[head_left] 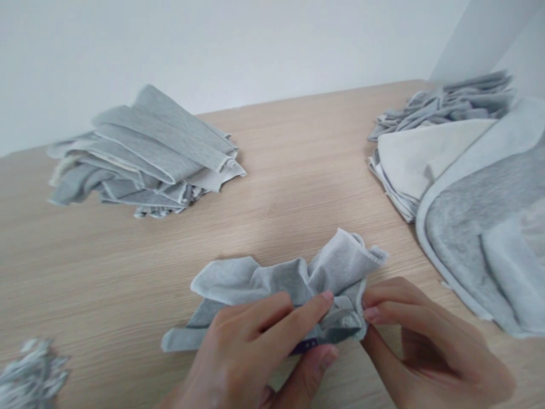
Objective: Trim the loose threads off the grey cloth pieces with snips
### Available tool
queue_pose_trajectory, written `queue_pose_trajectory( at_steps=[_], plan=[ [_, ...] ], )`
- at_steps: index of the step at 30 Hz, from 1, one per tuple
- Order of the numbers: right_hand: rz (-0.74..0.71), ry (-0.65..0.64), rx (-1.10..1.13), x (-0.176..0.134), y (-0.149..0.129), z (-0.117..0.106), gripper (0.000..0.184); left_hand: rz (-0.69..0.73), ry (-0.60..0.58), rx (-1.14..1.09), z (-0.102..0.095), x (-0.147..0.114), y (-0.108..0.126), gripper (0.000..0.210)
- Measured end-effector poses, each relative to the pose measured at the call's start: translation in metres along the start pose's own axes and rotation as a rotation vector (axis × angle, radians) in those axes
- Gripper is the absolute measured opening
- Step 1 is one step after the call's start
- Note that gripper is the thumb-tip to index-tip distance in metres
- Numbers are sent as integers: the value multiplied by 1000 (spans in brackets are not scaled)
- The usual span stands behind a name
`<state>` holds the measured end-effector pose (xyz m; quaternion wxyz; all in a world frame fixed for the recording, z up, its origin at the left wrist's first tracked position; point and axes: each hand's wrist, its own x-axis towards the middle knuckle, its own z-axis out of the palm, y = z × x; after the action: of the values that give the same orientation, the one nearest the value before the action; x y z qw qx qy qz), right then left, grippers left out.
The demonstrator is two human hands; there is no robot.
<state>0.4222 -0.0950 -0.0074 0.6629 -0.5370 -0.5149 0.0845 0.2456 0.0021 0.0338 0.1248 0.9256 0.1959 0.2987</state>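
A crumpled piece of light grey fabric [281,278] with a stitched edge lies bunched on the table in front of me. My left hand [255,341] is closed on its near side, index finger on top and thumb below. Between that thumb and finger shows a strip of a dark purple object [303,345]; most of it is hidden, so its kind cannot be made out. My right hand [426,341] pinches the fabric's right edge between thumb and fingertips.
On the wooden table [289,187], a stack of grey fabric pieces [157,142] lies at the back left. More folded grey fabric [460,105], a cream piece [426,150] and a large grey cloth [489,227] are at right. Fabric scraps [32,372] lie front left. A white wall stands behind.
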Motion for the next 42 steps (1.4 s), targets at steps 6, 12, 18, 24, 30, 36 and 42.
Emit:
queue_pose_trajectory(
  at_steps=[6,12,18,24,30,36,42],
  plan=[
    [41,70,-8,1,-2,6,31,-21,-30,-32,3,-3,1,28],
    [54,121,32,2,-2,12,32,55,-9,-28,4,-5,-1,27],
    [113,100,82,4,-2,10,31,30,-38,13,4,-7,0,26],
    [107,75,111,4,0,7,35,28,-48,-17,1,-6,2,27],
    [124,32,113,1,-1,4,37,30,-22,-122,8,-12,-4,27],
    [64,-5,85,0,-1,4,37,-70,-36,-246,7,-10,0,24],
    [61,-12,79,1,0,3,35,-163,-41,-352,6,-5,5,22]
  ],
)
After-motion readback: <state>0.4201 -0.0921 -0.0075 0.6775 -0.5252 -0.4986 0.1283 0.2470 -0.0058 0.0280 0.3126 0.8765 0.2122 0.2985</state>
